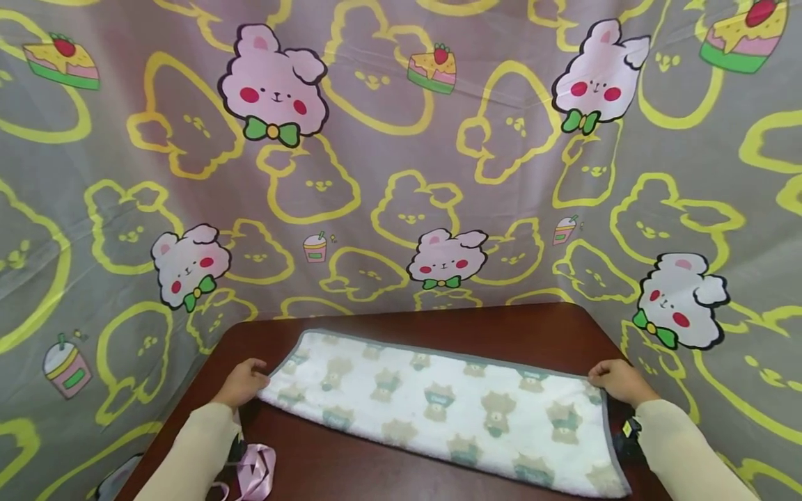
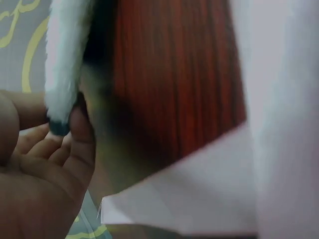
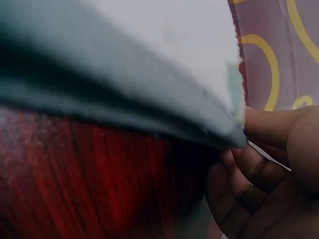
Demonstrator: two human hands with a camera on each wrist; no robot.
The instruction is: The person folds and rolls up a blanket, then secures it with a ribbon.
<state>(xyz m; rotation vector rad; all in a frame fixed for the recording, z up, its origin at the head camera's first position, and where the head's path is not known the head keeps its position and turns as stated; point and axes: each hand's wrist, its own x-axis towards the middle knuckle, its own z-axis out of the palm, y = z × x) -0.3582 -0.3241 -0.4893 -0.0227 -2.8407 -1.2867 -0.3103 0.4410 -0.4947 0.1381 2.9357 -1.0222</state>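
Left hand (image 1: 246, 384) and right hand (image 1: 620, 381) pinch the bear-print plush blanket (image 1: 432, 410) between them; likely light, floppy; best held by corners.

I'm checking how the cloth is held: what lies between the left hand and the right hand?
The white bear-print cloth, stretched between the left hand and right hand, each pinching it. The head view shows this.

Fluffy cloth blanket (image 1: 410, 403), glossy wood-grained table (image 1: 326, 452), shiny smooth ribbon (image 1: 257, 472)
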